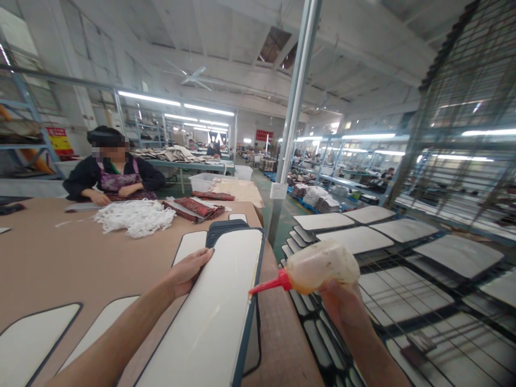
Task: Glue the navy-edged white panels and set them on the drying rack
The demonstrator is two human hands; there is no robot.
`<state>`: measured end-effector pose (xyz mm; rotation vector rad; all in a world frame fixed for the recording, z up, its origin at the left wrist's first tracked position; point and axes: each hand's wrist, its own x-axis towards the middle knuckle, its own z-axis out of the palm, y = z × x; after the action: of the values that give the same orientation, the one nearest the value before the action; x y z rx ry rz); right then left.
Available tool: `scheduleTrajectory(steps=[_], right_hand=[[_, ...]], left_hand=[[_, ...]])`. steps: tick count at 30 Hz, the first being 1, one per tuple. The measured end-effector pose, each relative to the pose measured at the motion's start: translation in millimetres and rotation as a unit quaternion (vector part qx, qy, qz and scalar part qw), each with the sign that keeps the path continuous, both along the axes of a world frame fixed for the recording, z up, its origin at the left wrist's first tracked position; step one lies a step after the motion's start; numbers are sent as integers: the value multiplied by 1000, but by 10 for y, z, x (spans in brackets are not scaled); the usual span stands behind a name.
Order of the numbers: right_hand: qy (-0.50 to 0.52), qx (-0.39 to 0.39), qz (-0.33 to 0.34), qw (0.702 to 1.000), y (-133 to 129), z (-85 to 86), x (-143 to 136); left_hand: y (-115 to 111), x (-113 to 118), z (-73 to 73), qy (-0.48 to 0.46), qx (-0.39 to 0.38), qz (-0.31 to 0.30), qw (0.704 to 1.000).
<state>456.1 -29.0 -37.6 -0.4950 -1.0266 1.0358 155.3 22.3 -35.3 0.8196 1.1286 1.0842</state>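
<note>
My right hand point(341, 298) is wrapped round a squeeze glue bottle point(322, 264), cloudy plastic with amber liquid and a red nozzle. The bottle lies nearly level, and its nozzle tip point(252, 292) points left at the right edge of a long white panel with dark edging point(217, 301). A yellowish line runs along that edge above the tip. My left hand point(193, 271) grips the panel's left edge, fingers on its face and the rest hidden. Under and behind the panel is a stack of dark-edged pieces point(226, 226).
More white panels point(36, 338) lie on the brown table point(133, 263). White strips point(135, 216) and patterned fabric bundles point(197, 207) sit farther back. Across the table is a co-worker point(116, 172). A metal post point(292, 123) rises ahead; wire racks of panels point(403, 293) stand right.
</note>
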Motion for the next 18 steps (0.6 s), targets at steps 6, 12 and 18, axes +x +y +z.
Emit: scheduleTrajectory(steps=[6, 12, 18], right_hand=[[-9, -23, 17, 1000, -89, -18, -42], [-9, -40, 55, 998, -235, -154, -10], [2, -81, 67, 995, -434, -283, -31]], left_hand=[[22, -34, -20, -4, 1, 1, 1000], [71, -71, -51, -6, -6, 13, 1000], [111, -93, -32, -11, -9, 22, 1000]])
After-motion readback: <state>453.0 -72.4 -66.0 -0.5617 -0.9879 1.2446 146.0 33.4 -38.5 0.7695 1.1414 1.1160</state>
